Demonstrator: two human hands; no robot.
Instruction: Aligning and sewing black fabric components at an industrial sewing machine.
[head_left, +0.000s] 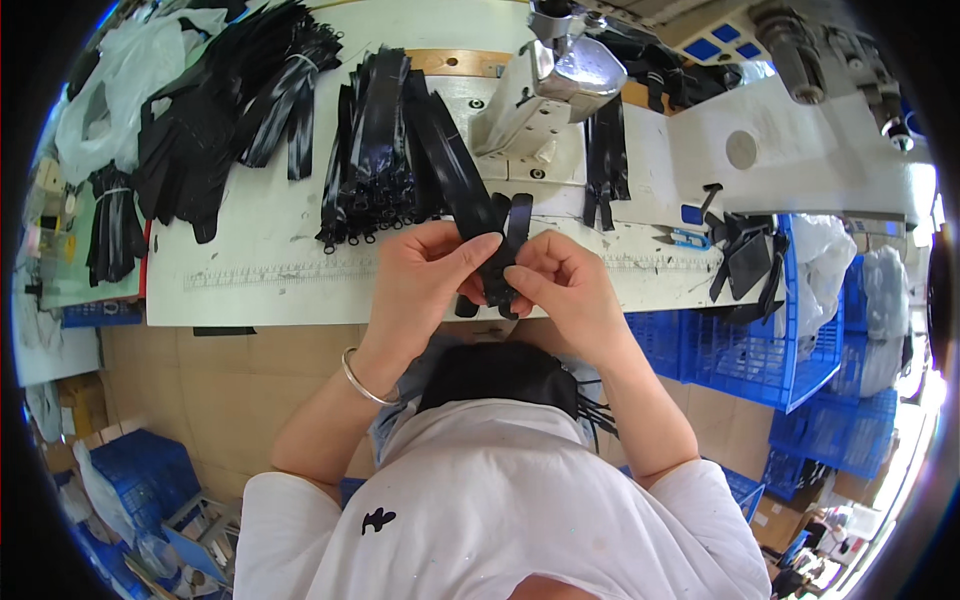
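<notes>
In front of my body, at the table's near edge, both hands meet over a black zipper (458, 165). My left hand (425, 275) pinches it between thumb and fingers. Its long tape runs up from there toward the pile at the back. My right hand (568, 290) is closed on the lower end, with a narrow black strip (519, 218) curving up between the hands. Fingers hide where zipper and strip meet, so I cannot tell whether they are joined. Left of the hands lies a pile of black zippers (375, 150), sliders toward me.
The sewing machine head (560, 85) rises behind my hands. More black strips (605, 165) hang beside it. Blue-handled snips (688, 237) and black pieces (745, 262) lie right, near a blue basket (740, 355). Bundled black zippers (230, 110) cover the far left. A ruler scale (290, 273) marks the table.
</notes>
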